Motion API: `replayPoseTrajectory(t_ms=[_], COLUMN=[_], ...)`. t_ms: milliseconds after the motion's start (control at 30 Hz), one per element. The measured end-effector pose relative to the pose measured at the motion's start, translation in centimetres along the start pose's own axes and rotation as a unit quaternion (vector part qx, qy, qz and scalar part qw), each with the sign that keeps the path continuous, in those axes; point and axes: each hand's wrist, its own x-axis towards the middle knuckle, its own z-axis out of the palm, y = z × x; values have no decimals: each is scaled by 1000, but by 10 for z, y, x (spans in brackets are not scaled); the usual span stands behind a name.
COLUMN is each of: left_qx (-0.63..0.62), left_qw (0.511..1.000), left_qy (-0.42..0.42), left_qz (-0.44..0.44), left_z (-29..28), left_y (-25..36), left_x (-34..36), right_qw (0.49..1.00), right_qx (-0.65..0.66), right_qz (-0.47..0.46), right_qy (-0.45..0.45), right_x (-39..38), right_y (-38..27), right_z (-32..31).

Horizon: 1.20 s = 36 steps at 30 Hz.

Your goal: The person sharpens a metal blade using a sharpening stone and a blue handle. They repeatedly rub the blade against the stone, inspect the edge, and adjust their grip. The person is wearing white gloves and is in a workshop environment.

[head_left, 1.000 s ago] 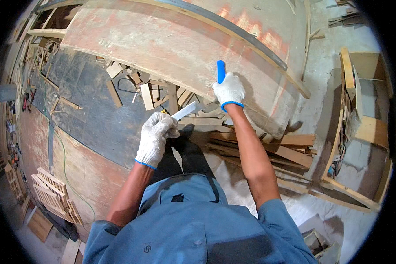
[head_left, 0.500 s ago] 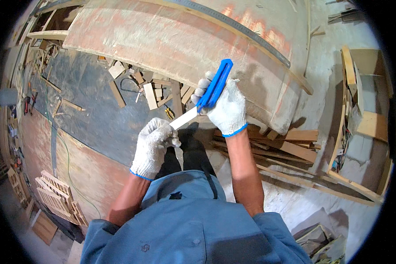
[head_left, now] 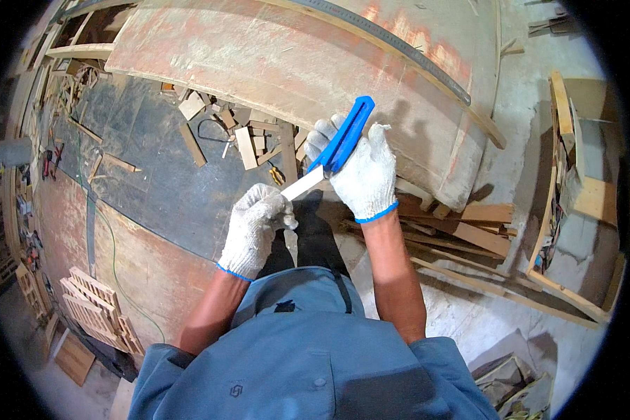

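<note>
Scuffed, pink-stained boarding tops the broad counter point(head_left: 259, 66) in front of you, and timber offcuts point(head_left: 246, 147) litter the dark surface point(head_left: 154, 133) by its near edge. Above all that, in front of your body, your gloved left hand point(head_left: 253, 227) pinches a pale flat strip point(head_left: 304, 185), while your right hand point(head_left: 365, 180) cradles a blue slotted handle point(head_left: 344, 140) across its palm, fingers loosely curled behind it and thumb standing clear. Your strip meets the handle's lower end, though whether it sits inside you cannot tell from here. With that slack grip, a hard push could tip the handle out of your palm; pushed at an angle, the strip could skid off toward your right fingers, and if its edge is sharp, knit gloves may not stop it. Anything dropped could get lost among the offcuts, near the yellow-and-black tool point(head_left: 278, 175). A grey metal strip point(head_left: 399, 45) runs along a batten point(head_left: 495, 134) across the counter, stacked boards point(head_left: 469, 234) lie to your right, and a green cord point(head_left: 115, 259) trails at your left.
</note>
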Motion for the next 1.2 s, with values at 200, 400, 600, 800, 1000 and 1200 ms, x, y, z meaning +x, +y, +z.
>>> replayPoseTrajectory(t_ms=[200,400,600,800,1000,1200], left_qx=[35,36,63,81,88,94], left_qw=[999,999,997,994,994,993], left_qy=[15,33,51,62,59,67], left_qz=[1,2,-15,-35,-21,-23], left_z=[-6,-4,-9,-10,-16,-17], left_y=[-7,-9,-11,-9,-10,-9], left_x=[3,5,10,12,13,14], right_qw=[996,994,989,989,985,986], right_qx=[-21,-33,-42,-60,-78,-82], right_qz=[-35,-32,-12,-6,-17,-19], right_qy=[75,101,140,132,152,143], right_x=[3,8,8,7,11,11], right_y=[7,9,16,21,24,25], right_z=[6,-5,-2,-6,-5,-4])
